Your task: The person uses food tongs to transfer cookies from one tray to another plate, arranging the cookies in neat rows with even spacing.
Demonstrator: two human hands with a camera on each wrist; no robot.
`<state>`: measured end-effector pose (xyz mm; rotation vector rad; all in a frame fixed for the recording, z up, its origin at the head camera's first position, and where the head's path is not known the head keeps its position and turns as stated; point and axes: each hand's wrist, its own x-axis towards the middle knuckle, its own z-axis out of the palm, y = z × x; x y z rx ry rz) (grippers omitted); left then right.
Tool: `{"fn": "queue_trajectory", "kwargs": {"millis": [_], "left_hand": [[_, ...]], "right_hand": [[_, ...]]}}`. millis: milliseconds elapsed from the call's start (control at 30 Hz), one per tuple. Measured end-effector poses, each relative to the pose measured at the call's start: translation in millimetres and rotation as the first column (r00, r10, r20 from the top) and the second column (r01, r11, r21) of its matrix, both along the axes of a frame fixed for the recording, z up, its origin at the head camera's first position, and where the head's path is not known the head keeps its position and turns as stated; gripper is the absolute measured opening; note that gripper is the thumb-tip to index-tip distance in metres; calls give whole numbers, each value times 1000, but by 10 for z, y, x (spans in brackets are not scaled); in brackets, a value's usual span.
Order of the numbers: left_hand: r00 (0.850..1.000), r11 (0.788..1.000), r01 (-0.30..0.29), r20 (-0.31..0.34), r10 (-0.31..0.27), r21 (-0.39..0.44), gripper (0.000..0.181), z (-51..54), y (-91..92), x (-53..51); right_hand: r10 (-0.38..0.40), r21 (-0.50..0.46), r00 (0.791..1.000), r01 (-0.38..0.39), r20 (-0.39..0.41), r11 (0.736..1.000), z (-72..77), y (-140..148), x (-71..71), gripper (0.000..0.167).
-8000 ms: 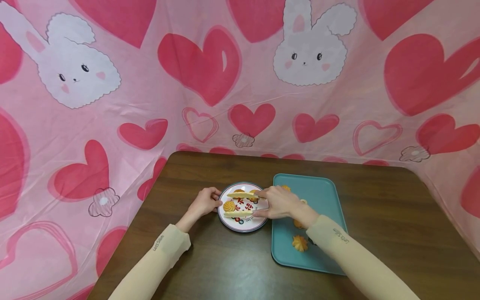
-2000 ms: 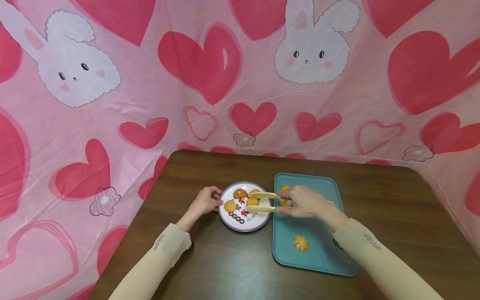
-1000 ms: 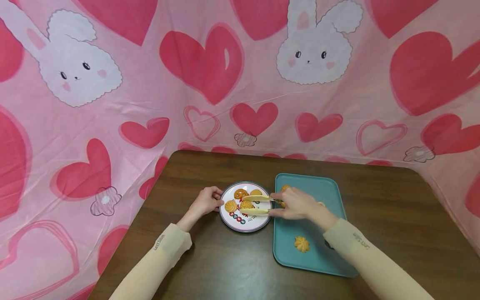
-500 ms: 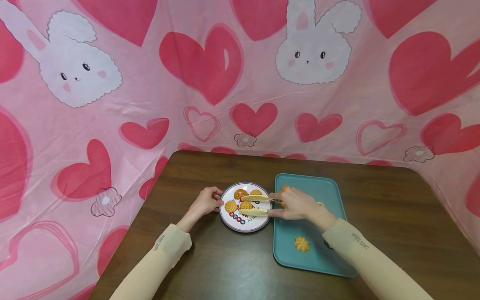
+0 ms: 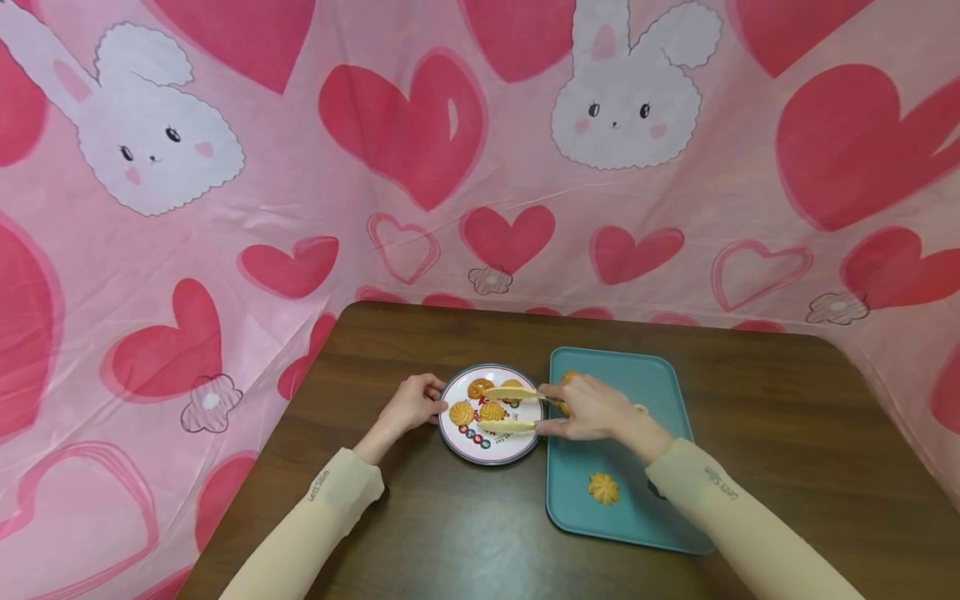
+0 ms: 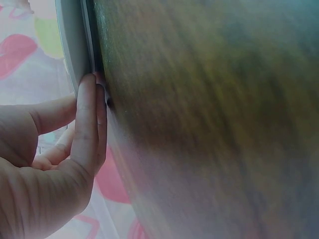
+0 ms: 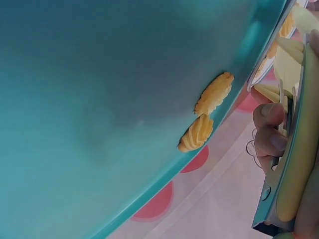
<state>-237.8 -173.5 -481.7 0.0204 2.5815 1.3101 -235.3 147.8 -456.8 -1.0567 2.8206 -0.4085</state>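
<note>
My left hand [image 5: 412, 404] pinches the left rim of a round white plate [image 5: 498, 454], its thumb at the edge and its fingers underneath in the left wrist view. My right hand [image 5: 592, 407] grips metal tongs [image 7: 286, 169] with pale yellow tips. The tips reach over the plate and stand apart, either side of a swirl cookie [image 5: 491, 412] lying on it. Left of that cookie is another swirl cookie [image 5: 462, 413]. Toward the far rim sit a pretzel-shaped cookie [image 5: 480, 388] and a round cookie [image 5: 512, 386], the latter partly hidden by the tongs.
A teal tray [image 5: 622, 521] lies right of the plate, close to its rim. A flower-shaped cookie [image 5: 603, 489] is near its front; more cookies [image 7: 214, 93] lie along one edge, partly hidden by my right hand in the head view. A pink heart-patterned cloth [image 5: 420, 258] hangs behind the brown table [image 5: 465, 533].
Over eight seconds, one cookie has left the tray and a second swirl cookie has come onto the plate. Since two seconds ago the tongs moved left with it, then spread slightly. My left hand stays put.
</note>
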Motion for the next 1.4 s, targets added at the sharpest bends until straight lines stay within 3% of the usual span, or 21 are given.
{"fn": "queue_trajectory", "kwargs": {"millis": [200, 567, 1067, 1400], "left_hand": [[1000, 1000, 0, 7, 0, 9, 28, -1, 4, 3], [1000, 1000, 3, 0, -3, 12, 29, 0, 8, -18], [1000, 1000, 2, 5, -2, 17, 30, -34, -11, -6], [1000, 1000, 1, 4, -2, 24, 30, -19, -1, -17]], "right_hand": [[-25, -2, 999, 25, -45, 1000, 80, 81, 16, 83], [-86, -48, 989, 81, -119, 996, 153, 517, -1, 84], [-163, -98, 977, 151, -135, 984, 102, 1049, 223, 86], [-195, -90, 973, 185, -125, 979, 144, 1317, 533, 84]]}}
